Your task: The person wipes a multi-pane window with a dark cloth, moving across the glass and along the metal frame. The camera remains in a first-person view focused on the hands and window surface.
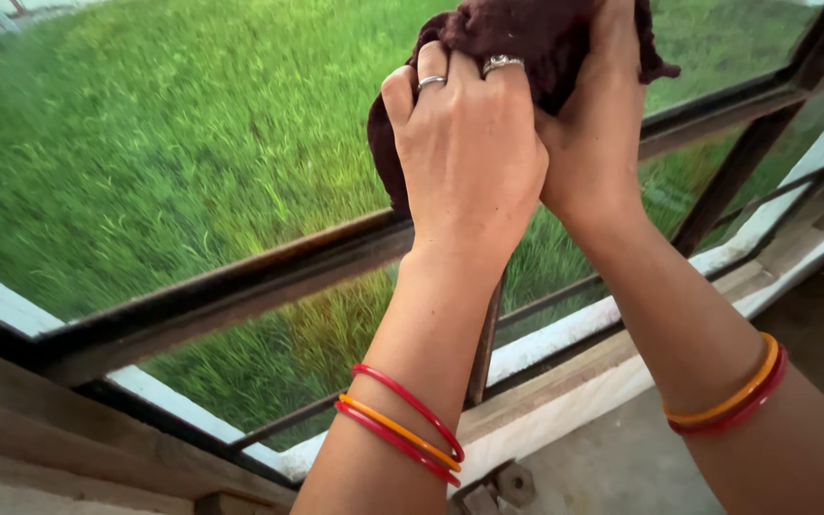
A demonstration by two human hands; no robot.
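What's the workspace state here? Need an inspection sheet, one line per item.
Surface: window frame with dark metal bars, pale sill below.
Job's things: dark maroon cloth, bunched, held up against the window.
Clutter: small metal bracket at the bottom edge.
Grippers: left hand and right hand both closed on the cloth, pressed together; rings on the left, bangles on both wrists.
Cables: nothing seen.
Surroundings: green grass field outside.

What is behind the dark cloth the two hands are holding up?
Behind the cloth gripped by the left hand and right hand are a window frame and green grass outside. The stretch of glass directly behind cloth and hands is covered.
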